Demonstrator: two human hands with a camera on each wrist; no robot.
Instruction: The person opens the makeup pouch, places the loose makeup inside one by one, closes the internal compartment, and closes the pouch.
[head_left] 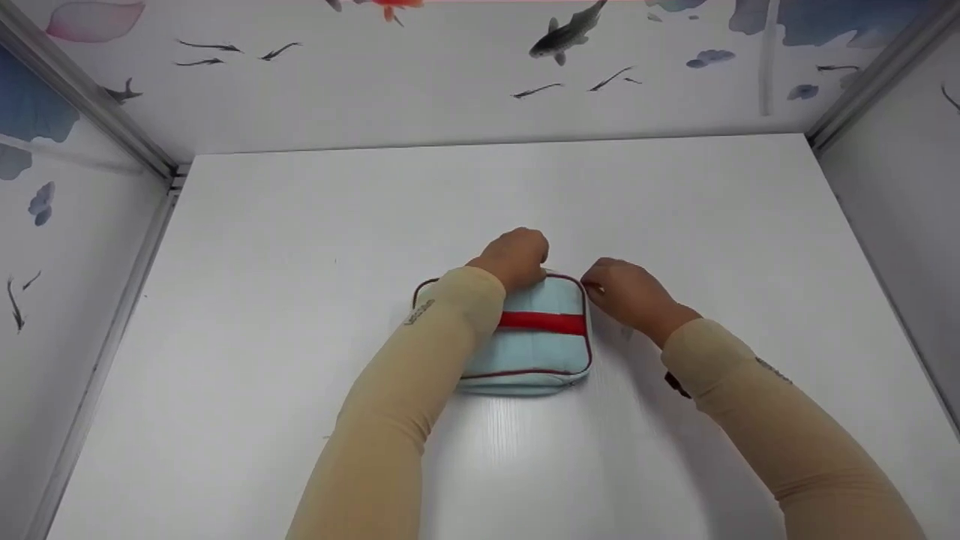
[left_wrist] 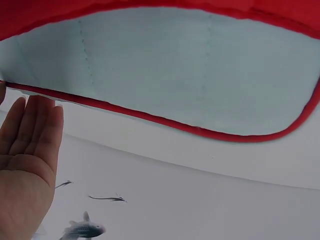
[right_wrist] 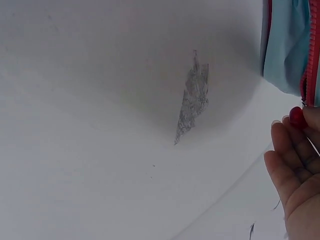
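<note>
A light blue zippered pouch (head_left: 545, 298) with dark red piping and a red band (head_left: 544, 322) lies on the white table. My left hand (head_left: 515, 259) holds the pouch's far edge; in the left wrist view, that hand's fingers (left_wrist: 42, 125) reach to the piped edge, and only a sliver of thumb shows. At the pouch's far right corner is my right hand (head_left: 634, 295). Its thumb and finger pinch a red zipper pull (right_wrist: 297, 118) at the end of the red zipper (right_wrist: 313, 55), as the right wrist view shows. The left forearm hides the pouch's left part.
The white table (head_left: 300, 225) surrounds the pouch. White panels with painted fish and leaves stand at the back (head_left: 450, 82), left and right, joined by metal corner posts. A grey scuffed patch (right_wrist: 192, 100) marks the white surface in the right wrist view.
</note>
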